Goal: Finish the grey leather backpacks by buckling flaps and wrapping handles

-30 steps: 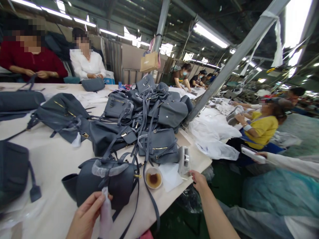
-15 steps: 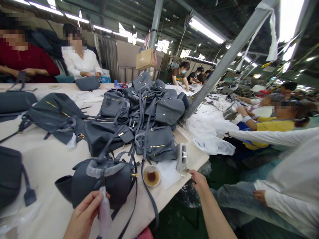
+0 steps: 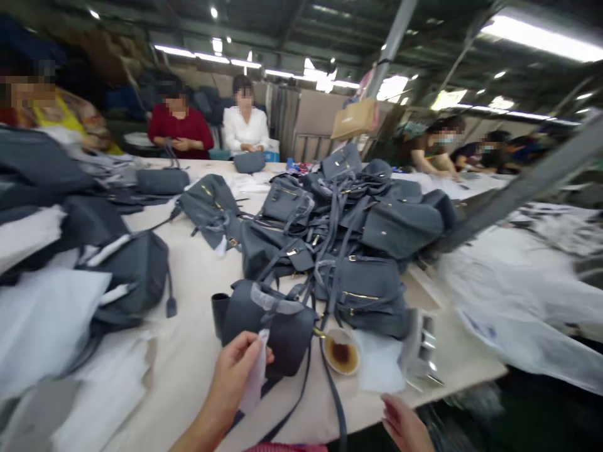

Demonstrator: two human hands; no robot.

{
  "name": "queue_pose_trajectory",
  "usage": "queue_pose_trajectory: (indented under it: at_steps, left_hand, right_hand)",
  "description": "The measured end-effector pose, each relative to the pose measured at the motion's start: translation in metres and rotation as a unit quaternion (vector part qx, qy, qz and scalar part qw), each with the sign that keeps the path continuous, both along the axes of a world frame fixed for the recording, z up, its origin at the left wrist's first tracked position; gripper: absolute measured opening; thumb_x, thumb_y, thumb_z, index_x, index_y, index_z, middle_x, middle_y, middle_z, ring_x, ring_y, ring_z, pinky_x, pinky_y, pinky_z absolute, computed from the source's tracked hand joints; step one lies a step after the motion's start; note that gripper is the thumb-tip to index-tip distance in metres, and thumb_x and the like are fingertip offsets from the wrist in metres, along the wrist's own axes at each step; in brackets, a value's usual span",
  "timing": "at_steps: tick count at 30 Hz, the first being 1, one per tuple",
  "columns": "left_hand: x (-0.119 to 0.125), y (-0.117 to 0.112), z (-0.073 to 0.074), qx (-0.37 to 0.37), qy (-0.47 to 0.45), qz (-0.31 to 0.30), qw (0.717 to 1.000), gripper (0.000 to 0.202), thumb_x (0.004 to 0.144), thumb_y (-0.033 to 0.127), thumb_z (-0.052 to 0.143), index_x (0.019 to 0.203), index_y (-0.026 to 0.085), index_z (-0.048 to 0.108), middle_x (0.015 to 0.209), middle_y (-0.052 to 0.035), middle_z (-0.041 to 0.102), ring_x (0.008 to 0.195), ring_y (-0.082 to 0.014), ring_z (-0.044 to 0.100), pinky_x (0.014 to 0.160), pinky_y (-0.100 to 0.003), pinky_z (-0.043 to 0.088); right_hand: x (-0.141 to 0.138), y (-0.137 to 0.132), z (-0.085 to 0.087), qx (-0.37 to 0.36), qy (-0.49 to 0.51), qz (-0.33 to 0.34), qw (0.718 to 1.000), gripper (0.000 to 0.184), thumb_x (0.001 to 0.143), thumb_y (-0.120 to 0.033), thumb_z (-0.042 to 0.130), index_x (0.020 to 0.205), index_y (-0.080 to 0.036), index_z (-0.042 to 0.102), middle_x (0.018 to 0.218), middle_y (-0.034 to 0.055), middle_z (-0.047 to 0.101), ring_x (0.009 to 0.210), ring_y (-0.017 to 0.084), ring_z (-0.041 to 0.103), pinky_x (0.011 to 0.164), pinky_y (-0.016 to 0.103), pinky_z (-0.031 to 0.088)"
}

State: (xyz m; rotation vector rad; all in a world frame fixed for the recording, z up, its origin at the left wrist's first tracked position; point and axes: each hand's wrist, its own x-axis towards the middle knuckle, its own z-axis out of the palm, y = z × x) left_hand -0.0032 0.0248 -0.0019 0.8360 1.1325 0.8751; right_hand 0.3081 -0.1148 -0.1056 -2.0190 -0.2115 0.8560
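Observation:
My left hand (image 3: 235,367) pinches a strip of white wrapping (image 3: 257,376) that hangs in front of a dark grey leather handbag (image 3: 268,320). The bag stands on the table, its handle (image 3: 277,300) covered in clear wrap and its dark straps trailing toward the front edge. My right hand (image 3: 405,424) is low at the table's front edge, fingers loosely stretched, with nothing visible in it. Closest to it are a white sheet (image 3: 382,364), a grey-white holder (image 3: 417,348) with shiny metal parts, and a round dish (image 3: 354,364) of brown liquid.
A heap of similar bags (image 3: 400,226) covers the middle of the table (image 3: 198,263). More bags (image 3: 136,276) and white paper (image 3: 47,314) lie at left. A slanting metal post (image 3: 518,194) rises at right beside clear plastic sheeting (image 3: 518,314). Several people work across the table.
The view has swung left, showing more of the table's left side. My right hand has come away from the holder, and the dark thing in it no longer shows. My left hand keeps its pinch.

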Motion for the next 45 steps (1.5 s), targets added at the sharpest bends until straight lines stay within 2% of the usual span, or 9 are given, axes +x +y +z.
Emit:
queue_pose_trajectory:
  at_steps: [2, 6, 10, 24, 29, 33, 37, 42, 45]
  left_hand:
    - [-0.001, -0.002, -0.005, 0.043, 0.017, 0.014, 0.999, 0.031, 0.073, 0.047, 0.068, 0.072, 0.017, 0.063, 0.066, -0.0027, 0.067, 0.065, -0.0188, 0.064, 0.065, -0.028, 0.05]
    - [-0.001, -0.01, -0.004, 0.122, 0.081, 0.02, 0.989, 0.026, 0.081, 0.042, 0.061, 0.071, 0.017, 0.062, 0.064, -0.002, 0.064, 0.064, -0.0166, 0.06, 0.063, -0.026, 0.046]
    - [-0.002, -0.019, 0.005, 0.168, 0.121, 0.009, 0.978, 0.026, 0.084, 0.038, 0.056, 0.069, 0.018, 0.062, 0.064, -0.0009, 0.061, 0.062, -0.0152, 0.055, 0.059, -0.024, 0.042]
    - [-0.012, -0.03, 0.005, 0.188, 0.095, 0.007, 0.978, 0.026, 0.087, 0.036, 0.055, 0.074, 0.016, 0.064, 0.066, -0.0011, 0.061, 0.062, -0.014, 0.054, 0.058, -0.023, 0.04]
    - [-0.014, -0.034, -0.005, 0.205, 0.088, 0.035, 0.974, 0.023, 0.088, 0.027, 0.055, 0.108, 0.017, 0.054, 0.066, 0.002, 0.062, 0.061, -0.0136, 0.057, 0.059, -0.023, 0.044]
    - [-0.022, -0.034, -0.015, 0.388, 0.185, 0.039, 0.902, 0.037, 0.091, 0.019, 0.05, 0.127, 0.02, 0.045, 0.077, -0.0015, 0.067, 0.067, -0.0146, 0.062, 0.065, -0.025, 0.048]
    - [-0.031, -0.029, -0.013, 0.518, 0.232, -0.009, 0.823, 0.027, 0.092, 0.016, 0.047, 0.116, 0.021, 0.059, 0.087, -0.0072, 0.071, 0.077, -0.0177, 0.065, 0.071, -0.028, 0.049]
    - [-0.028, -0.023, -0.001, 0.232, 0.086, 0.03, 0.968, 0.012, 0.086, 0.026, 0.056, 0.086, 0.017, 0.065, 0.075, -0.0049, 0.069, 0.069, -0.0161, 0.064, 0.064, -0.025, 0.048]
    - [-0.02, -0.023, 0.0, 0.028, -0.08, 0.034, 0.996, 0.019, 0.08, 0.035, 0.061, 0.078, 0.016, 0.059, 0.062, -0.002, 0.066, 0.055, -0.0136, 0.06, 0.055, -0.024, 0.045]
  right_hand:
    - [-0.038, 0.018, 0.026, 0.05, 0.057, 0.083, 0.994, 0.044, 0.047, -0.066, 0.073, 0.059, -0.025, 0.063, 0.072, 0.0062, 0.063, 0.071, 0.027, 0.064, 0.072, 0.039, 0.056]
    - [-0.118, 0.063, 0.109, 0.221, 0.082, 0.39, 0.89, 0.033, 0.076, -0.05, 0.064, 0.06, -0.022, 0.061, 0.071, 0.0021, 0.056, 0.072, 0.019, 0.054, 0.071, 0.029, 0.047]
    - [-0.164, 0.098, 0.151, 0.219, 0.01, 0.481, 0.849, 0.031, 0.08, -0.045, 0.061, 0.06, -0.02, 0.057, 0.067, -0.0012, 0.05, 0.066, 0.015, 0.049, 0.062, 0.025, 0.04]
    - [-0.179, 0.111, 0.118, 0.18, -0.154, 0.454, 0.859, 0.037, 0.08, -0.049, 0.061, 0.056, -0.021, 0.052, 0.059, -0.0038, 0.046, 0.058, 0.014, 0.047, 0.058, 0.025, 0.038]
    - [-0.182, 0.108, 0.117, 0.183, -0.181, 0.454, 0.853, 0.036, 0.082, -0.047, 0.06, 0.058, -0.021, 0.052, 0.062, -0.0034, 0.047, 0.061, 0.014, 0.049, 0.06, 0.025, 0.039]
    - [-0.187, 0.107, 0.122, 0.195, -0.203, 0.44, 0.853, 0.035, 0.082, -0.046, 0.06, 0.057, -0.021, 0.053, 0.062, -0.0032, 0.047, 0.06, 0.014, 0.048, 0.059, 0.025, 0.038]
    - [-0.189, 0.106, 0.124, 0.204, -0.205, 0.43, 0.855, 0.037, 0.081, -0.047, 0.062, 0.055, -0.021, 0.052, 0.061, -0.0027, 0.048, 0.061, 0.014, 0.048, 0.059, 0.026, 0.038]
    - [-0.185, 0.105, 0.118, 0.184, -0.064, 0.433, 0.88, 0.032, 0.079, -0.05, 0.062, 0.068, -0.02, 0.065, 0.068, 0.0005, 0.059, 0.068, 0.017, 0.053, 0.065, 0.027, 0.042]
    - [-0.187, 0.105, 0.11, 0.169, 0.082, 0.431, 0.883, 0.033, 0.078, -0.051, 0.064, 0.075, -0.018, 0.068, 0.068, 0.0, 0.061, 0.067, 0.015, 0.052, 0.064, 0.026, 0.041]
